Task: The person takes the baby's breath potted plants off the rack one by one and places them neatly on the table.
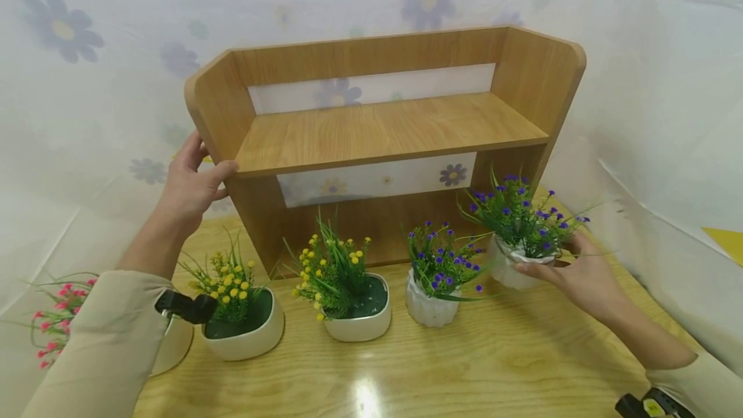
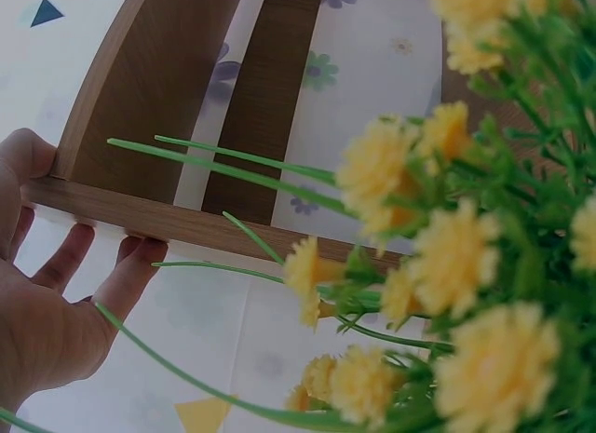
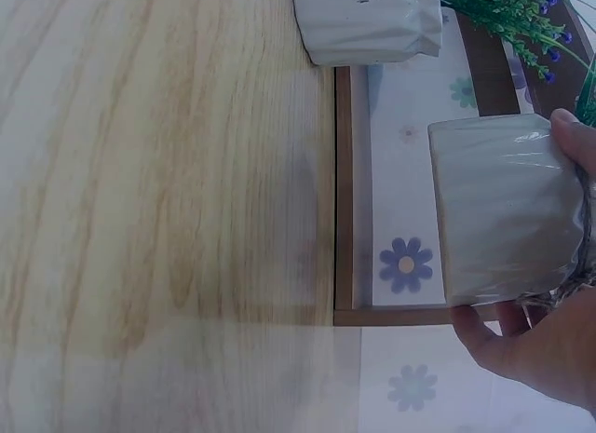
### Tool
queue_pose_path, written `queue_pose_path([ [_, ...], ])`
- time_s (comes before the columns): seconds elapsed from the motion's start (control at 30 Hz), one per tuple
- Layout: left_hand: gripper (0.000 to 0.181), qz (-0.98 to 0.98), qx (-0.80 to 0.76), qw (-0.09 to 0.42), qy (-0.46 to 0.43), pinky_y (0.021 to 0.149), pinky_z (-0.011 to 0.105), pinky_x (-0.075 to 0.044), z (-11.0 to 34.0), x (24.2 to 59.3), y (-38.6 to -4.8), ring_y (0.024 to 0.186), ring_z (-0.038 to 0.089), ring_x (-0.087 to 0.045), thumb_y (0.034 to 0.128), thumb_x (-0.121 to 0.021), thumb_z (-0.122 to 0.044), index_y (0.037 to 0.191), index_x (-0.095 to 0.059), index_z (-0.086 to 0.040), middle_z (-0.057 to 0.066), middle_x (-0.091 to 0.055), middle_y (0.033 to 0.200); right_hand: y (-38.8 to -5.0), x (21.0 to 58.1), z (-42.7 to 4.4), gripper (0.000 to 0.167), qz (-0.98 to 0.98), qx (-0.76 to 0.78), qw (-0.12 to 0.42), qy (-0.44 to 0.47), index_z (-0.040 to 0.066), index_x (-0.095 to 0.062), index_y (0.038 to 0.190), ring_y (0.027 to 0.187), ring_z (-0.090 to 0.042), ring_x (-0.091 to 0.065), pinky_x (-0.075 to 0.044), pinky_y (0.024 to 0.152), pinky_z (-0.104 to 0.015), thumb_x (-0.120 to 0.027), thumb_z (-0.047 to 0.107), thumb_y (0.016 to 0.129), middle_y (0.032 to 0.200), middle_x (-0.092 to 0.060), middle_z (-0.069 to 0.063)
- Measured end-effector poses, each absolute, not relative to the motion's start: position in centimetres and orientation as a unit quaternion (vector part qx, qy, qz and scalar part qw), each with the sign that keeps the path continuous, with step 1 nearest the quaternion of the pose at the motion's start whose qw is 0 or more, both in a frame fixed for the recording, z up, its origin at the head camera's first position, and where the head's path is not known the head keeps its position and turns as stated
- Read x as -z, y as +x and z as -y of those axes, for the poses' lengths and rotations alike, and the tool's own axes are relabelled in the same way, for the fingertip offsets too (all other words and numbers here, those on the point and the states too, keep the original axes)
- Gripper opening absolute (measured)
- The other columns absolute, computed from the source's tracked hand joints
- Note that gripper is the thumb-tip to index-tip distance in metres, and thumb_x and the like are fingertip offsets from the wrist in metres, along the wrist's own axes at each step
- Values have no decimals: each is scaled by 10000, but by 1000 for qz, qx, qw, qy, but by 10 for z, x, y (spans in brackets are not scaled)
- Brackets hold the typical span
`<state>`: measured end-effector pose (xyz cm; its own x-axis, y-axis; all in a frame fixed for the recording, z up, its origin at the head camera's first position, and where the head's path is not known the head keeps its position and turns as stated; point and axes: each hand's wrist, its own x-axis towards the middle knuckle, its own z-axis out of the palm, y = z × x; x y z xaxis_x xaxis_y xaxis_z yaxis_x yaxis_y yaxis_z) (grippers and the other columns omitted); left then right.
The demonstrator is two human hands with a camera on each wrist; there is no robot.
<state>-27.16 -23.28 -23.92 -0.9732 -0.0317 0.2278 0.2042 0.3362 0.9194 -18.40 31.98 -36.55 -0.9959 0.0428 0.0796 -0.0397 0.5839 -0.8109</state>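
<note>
A two-tier wooden shelf (image 1: 377, 134) stands on the table against the patterned backdrop. My left hand (image 1: 194, 189) grips its left side panel, thumb on the front edge and fingers round the outer face, as the left wrist view of the panel (image 2: 140, 98) also shows. In my right hand (image 1: 589, 282) is a white flowerpot with purple flowers (image 1: 513, 266), held by its sides in front of the shelf's right end. The right wrist view shows this pot (image 3: 507, 209) raised off the tabletop. A second purple-flowered pot (image 1: 432, 305) stands just left of it.
Two cream pots with yellow flowers (image 1: 362, 328) (image 1: 246, 340) stand in a row before the shelf. Pink flowers (image 1: 60, 308) in another pot are partly hidden by my left sleeve. Wooden tabletop (image 1: 464, 373) extends in front. White cloth hangs behind and at both sides.
</note>
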Motion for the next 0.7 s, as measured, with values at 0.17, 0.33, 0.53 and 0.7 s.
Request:
queue_pose_path([
  [0.17, 720, 811, 574, 103, -51, 1010, 710, -367, 233, 239, -272, 1421, 435, -318, 1006, -594, -209, 1573, -221, -453, 109, -230, 1622, -182, 369, -327, 697, 883, -463, 71, 16, 10, -411, 1355, 927, -22, -638, -564, 703, -227, -818, 300, 869, 1340, -475, -253],
  [0.33, 720, 809, 577, 100, -51, 1011, 715, -364, 233, 240, -271, 1418, 430, -327, 1009, -591, -206, 1570, -219, -462, 104, -230, 1621, -179, 374, -334, 827, 882, -462, 84, 22, 41, -358, 1510, 965, 107, -536, -556, 745, -182, -823, 269, 866, 1410, -456, -213],
  [0.53, 721, 806, 582, 100, -53, 1008, 716, -366, 233, 240, -273, 1413, 433, -329, 1009, -586, -198, 1571, -217, -459, 106, -227, 1621, -175, 378, -343, 787, 886, -456, 81, 9, 87, -379, 1500, 929, 120, -547, -552, 722, -184, -814, 284, 874, 1416, -456, -275],
  [0.7, 724, 806, 580, 101, -52, 1008, 714, -367, 233, 241, -273, 1416, 427, -327, 1007, -588, -196, 1570, -219, -461, 104, -232, 1619, -171, 380, -349, 754, 890, -450, 72, 3, 85, -385, 1467, 932, 131, -539, -545, 716, -184, -806, 301, 880, 1417, -449, -292],
])
